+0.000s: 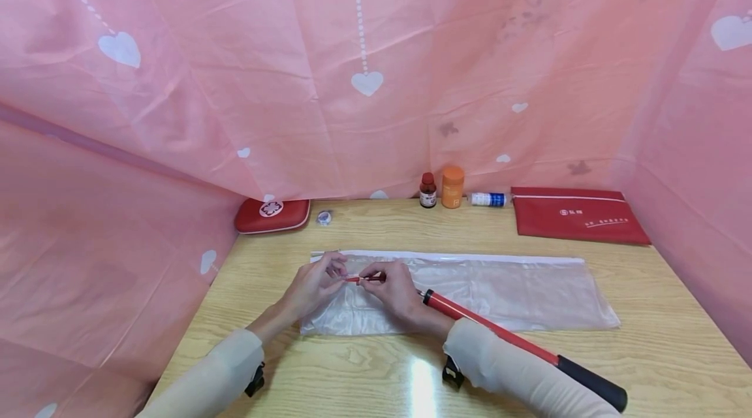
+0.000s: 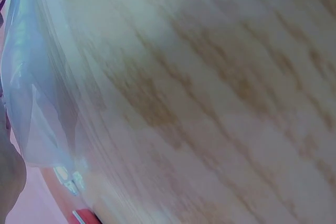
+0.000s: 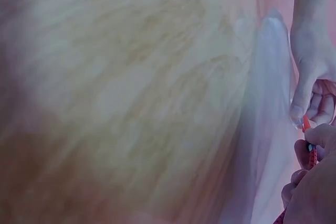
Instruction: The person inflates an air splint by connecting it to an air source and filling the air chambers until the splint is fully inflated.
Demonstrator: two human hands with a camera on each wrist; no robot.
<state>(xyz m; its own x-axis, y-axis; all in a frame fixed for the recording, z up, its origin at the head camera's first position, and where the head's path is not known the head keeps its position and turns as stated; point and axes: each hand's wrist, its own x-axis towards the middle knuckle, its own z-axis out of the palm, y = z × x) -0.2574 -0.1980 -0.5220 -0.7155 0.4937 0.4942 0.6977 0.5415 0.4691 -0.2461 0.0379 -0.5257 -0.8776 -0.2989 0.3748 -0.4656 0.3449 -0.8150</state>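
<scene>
A long clear plastic bag (image 1: 505, 287) with a white strip along its far edge lies flat across the table. At its left end, my left hand (image 1: 314, 284) pinches what seems to be a bit of clear plastic. My right hand (image 1: 402, 290) grips a thin red patterned hose (image 3: 313, 158) close to its orange-red tip (image 3: 306, 123), which points at the left fingertips. Whether the tip sits in the plastic is too small to tell. Under the right forearm lies a red tube with a black grip, like a hand pump (image 1: 499, 326).
Along the back stand a red oval case (image 1: 282, 217), a small tape roll (image 1: 324, 217), a dark bottle with a red cap (image 1: 428, 192), an orange jar (image 1: 453, 189), a blue-and-white tube lying down (image 1: 489, 200) and a red zip pouch (image 1: 578, 215). Pink curtains (image 1: 364, 130) border the table.
</scene>
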